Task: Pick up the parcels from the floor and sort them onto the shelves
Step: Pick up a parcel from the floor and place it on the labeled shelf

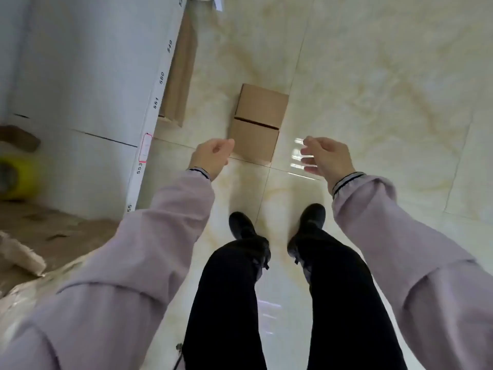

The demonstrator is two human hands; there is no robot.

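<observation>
We are reaching down for the cardboard parcel that lies on the tiled floor just ahead of our shoes, beside the white shelf with its numbered edge strip. Both hands hold nothing. The left hand is loosely curled, its knuckles overlapping the parcel's near left corner in the view, though we cannot tell whether it touches. The right hand is spread wide, fingers blurred, off to the parcel's right over bare tile.

To do this step well, we should bring the hands to opposite sides of the parcel — the right one has further to close in — and press the palms flat against the short walls before lifting. The glossy tile looks slippery, so a one-sided push could slide the parcel away; squeezing evenly from both sides avoids that.

The parcel is a plain brown carton, longer than it is wide, lying flat. A dark seam crosses its top near the middle — probably where the flaps meet, seemingly untaped — so we judge it safer to lift by the sides or from beneath. More brown cardboard sits against the shelf base nearby.
</observation>
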